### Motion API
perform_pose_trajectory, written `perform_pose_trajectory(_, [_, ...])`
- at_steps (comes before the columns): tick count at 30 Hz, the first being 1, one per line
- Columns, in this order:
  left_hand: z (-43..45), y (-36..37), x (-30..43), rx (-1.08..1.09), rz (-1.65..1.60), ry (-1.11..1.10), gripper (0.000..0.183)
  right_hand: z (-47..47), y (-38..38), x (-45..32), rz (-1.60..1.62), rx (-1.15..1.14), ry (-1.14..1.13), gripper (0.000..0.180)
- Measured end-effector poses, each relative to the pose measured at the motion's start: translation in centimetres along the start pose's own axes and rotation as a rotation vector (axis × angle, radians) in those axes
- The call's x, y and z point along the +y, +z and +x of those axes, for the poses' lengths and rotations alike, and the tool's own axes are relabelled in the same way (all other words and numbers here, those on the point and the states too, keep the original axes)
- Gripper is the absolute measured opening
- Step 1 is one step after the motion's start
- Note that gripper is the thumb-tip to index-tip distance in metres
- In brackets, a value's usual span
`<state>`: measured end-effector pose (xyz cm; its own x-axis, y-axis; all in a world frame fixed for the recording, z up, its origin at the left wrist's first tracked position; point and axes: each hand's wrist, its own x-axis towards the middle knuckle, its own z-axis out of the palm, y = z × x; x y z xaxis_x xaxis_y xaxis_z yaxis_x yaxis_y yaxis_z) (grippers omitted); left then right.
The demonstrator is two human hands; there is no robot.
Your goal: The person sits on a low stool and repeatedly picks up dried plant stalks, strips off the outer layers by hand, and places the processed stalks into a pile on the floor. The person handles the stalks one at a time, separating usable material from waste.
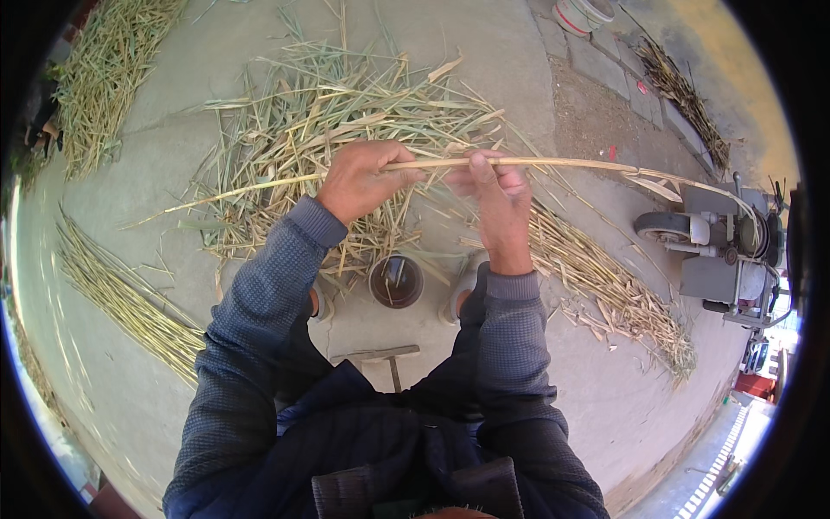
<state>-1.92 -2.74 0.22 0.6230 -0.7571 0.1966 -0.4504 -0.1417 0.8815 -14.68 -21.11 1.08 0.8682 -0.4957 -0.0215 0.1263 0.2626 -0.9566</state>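
A long, pale dry plant stalk [564, 162] runs crosswise in front of me, its thin tip to the left and a dry leaf hanging from its right part. My left hand [366, 178] grips it near the middle between thumb and fingers. Just to the right, my right hand [502, 201] pinches the same stalk with the thumb on top; some of its fingers are blurred. Beneath both hands spreads a loose pile of green and straw-coloured leaves and husks [292, 123]. A round container [371, 293] of dark liquid, with short pieces in it, stands between my feet.
Stalks with leaves [590, 266] lie at the right, and a bundle of thin stalks [130, 305] at the left. More cut leaves [117, 78] are heaped upper left. A wheeled vehicle [713, 246], a white bucket [574, 18] and dark dry stalks [687, 97] stand or lie beyond.
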Motion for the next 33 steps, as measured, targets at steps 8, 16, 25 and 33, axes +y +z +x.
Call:
perform_pose_trajectory(8, [-0.2,-0.4,-0.5,-0.019,-0.097,-0.194,0.017,0.3,-2.3,-1.0,-0.030,0.160,-0.002,0.017])
perform_pose_trajectory(16, [-0.4,0.0,-0.8,-0.003,-0.276,-0.328,0.017,0.2,-2.3,-1.0,0.001,0.031,-0.040,0.005])
perform_pose_trajectory(25, [-0.1,-5.6,-2.4,0.438,-0.709,-0.336,0.017,0.2,-4.2,-0.7,0.054,0.179,0.037,0.007])
perform_pose_trajectory(33, [-0.8,-11.2,-3.3,0.741,-1.128,-0.217,0.019,0.7,-4.7,0.3,0.117,0.201,0.021,0.010])
